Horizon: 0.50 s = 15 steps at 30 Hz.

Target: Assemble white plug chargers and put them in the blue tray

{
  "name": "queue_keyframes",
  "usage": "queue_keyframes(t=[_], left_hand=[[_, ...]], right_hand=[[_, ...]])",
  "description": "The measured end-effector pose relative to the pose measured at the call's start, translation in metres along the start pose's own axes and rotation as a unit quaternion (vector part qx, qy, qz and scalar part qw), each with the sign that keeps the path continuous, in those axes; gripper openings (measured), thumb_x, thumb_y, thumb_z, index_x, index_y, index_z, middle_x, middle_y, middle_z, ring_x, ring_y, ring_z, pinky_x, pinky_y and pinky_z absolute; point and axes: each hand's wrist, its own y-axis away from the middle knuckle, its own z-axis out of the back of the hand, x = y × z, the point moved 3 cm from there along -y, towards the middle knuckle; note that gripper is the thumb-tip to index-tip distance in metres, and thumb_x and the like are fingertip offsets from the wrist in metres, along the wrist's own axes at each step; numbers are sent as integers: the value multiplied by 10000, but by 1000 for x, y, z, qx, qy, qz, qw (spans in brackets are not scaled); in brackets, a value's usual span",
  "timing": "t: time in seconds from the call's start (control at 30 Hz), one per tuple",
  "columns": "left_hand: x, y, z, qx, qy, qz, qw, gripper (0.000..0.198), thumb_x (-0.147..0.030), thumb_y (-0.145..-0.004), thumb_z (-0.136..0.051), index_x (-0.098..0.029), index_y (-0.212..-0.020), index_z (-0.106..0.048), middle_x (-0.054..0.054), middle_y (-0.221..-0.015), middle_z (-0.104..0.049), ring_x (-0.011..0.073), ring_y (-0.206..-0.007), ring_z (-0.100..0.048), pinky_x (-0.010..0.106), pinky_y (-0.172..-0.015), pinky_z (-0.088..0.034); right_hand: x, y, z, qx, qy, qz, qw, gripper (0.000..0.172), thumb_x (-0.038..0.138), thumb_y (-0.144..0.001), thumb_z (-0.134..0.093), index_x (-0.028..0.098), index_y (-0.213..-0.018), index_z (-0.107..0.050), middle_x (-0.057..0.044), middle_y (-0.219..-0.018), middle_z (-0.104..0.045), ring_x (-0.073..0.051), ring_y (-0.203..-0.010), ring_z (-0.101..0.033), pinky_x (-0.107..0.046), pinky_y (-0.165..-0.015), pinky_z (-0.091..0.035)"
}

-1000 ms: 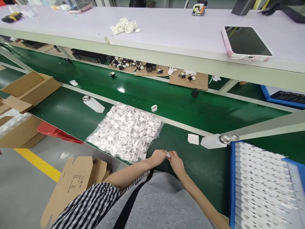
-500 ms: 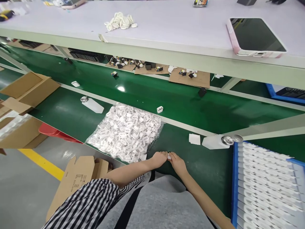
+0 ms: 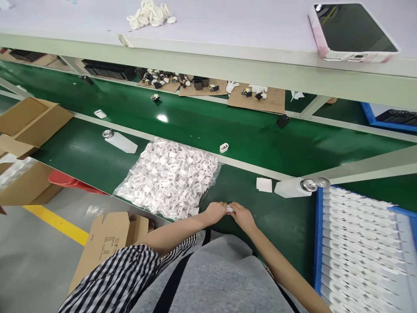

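My left hand [image 3: 215, 211] and my right hand [image 3: 243, 216] meet at the near edge of the green bench [image 3: 280, 226], fingers curled together around a small white part [image 3: 230, 209] held between them. Just to the left of my hands lies a clear bag of small white parts [image 3: 169, 177]. A blue tray [image 3: 316, 243] filled with rows of white parts stands at the right. A white squeeze bottle [image 3: 293, 188] lies on its side beside that tray, with a white square pad [image 3: 263, 184] next to it.
A green conveyor belt [image 3: 202, 126] carries a white part [image 3: 223, 148], a black part [image 3: 282, 120] and another white bottle [image 3: 119, 141]. An upper shelf holds a tablet [image 3: 353, 30] and white finger cots [image 3: 150, 13]. Cardboard boxes [image 3: 29, 126] stand at the left and below [image 3: 107, 243].
My hands have stayed together on the small white part. The camera has tilted down and slightly left, so the shelf and the bag appear shifted in the picture.
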Motion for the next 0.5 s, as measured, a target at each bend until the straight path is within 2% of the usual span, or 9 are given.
queue_keyframes(t=[0.13,0.37,0.5], left_hand=[[-1,-1,4,22,-1,5,1000,213,-196,-763,-386,-86,-901,-505,111,-835,-562,193,-755,-539,271,-628,-430],[-2,-8,6,63,36,41,997,182,-176,-728,-443,-83,-861,-525,101,-785,-588,197,-722,-557,274,-618,-431],[-5,-9,5,72,52,54,995,166,-118,-721,-425,-89,-846,-531,95,-759,-592,201,-743,-558,274,-625,-430]], right_hand=[[0,0,-3,5,7,-25,1000,245,147,-704,-484,128,-946,-514,-82,-958,-546,-172,-831,-524,-268,-707,-433],[-5,-8,0,82,-28,-38,996,304,110,-674,-503,141,-976,-509,-71,-995,-542,-179,-870,-517,-276,-732,-427],[-9,-10,0,92,-45,-49,994,297,92,-664,-499,154,-954,-526,-58,-982,-554,-176,-890,-510,-263,-754,-417]])
